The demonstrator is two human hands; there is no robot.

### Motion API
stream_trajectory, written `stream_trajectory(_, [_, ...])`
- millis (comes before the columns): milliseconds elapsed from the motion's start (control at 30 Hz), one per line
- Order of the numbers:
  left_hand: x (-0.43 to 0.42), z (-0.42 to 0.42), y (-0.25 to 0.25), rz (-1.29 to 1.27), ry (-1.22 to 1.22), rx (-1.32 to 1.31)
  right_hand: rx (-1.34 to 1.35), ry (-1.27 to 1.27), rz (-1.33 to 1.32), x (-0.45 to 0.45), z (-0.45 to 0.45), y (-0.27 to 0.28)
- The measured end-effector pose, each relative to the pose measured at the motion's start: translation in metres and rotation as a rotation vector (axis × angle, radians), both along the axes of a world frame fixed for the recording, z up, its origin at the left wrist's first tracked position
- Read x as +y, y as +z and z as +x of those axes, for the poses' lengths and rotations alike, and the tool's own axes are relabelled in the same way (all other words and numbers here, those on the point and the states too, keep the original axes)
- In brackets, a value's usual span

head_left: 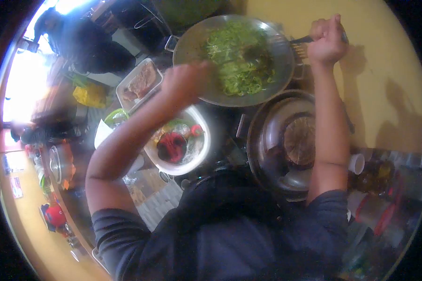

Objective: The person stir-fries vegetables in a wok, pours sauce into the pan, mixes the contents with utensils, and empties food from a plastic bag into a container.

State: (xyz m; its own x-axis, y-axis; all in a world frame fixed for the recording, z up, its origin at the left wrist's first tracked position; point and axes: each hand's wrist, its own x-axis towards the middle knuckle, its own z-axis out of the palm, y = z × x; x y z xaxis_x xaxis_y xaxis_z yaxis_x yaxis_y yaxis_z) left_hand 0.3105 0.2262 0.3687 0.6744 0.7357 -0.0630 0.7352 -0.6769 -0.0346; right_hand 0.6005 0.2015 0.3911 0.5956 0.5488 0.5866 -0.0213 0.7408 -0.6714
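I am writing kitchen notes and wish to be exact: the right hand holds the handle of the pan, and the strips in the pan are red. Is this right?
Not quite: the strips in the pan are green, as the head view shows. The right hand does hold the pan's handle.

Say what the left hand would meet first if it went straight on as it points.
Most likely the green strips in the wide pan; the left hand is blurred, so depth is unclear.
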Motion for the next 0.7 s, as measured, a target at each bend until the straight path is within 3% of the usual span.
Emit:
stream_trajectory(67, [-0.016,0.015,-0.012,-0.165,0.050,0.068,0.036,-0.035,-0.037,0.005,0.002,-0.011])
stream_trajectory(200, [0.016,-0.009,-0.081,-0.192,0.066,0.135,0.072,0.067,-0.049,-0.002,-0.001,-0.014])
stream_trajectory(233, [0.039,-0.033,-0.100,-0.215,0.091,-0.024,0.089,0.060,-0.057,-0.004,0.002,-0.014])
stream_trajectory(333, [0.023,-0.024,-0.046,-0.101,0.128,-0.109,0.096,0.045,-0.060,-0.010,0.011,-0.015])
stream_trajectory(400, [0.014,-0.019,-0.038,-0.132,0.297,0.057,0.088,0.060,-0.058,-0.010,0.013,-0.021])
stream_trajectory(433, [0.014,-0.026,-0.051,-0.193,0.188,0.027,-0.105,-0.120,-0.065,-0.005,0.015,-0.025])
stream_trajectory(500, [0.000,-0.012,-0.056,-0.224,0.201,0.072,-0.299,-0.303,-0.036,0.004,0.006,-0.028])
stream_trajectory(600, [0.010,-0.016,-0.058,-0.170,0.247,0.040,-0.071,-0.214,-0.103,0.013,-0.010,-0.027])
stream_trajectory(700, [0.019,-0.027,-0.052,-0.195,0.317,0.031,-0.017,-0.047,-0.070,0.004,-0.019,-0.034])
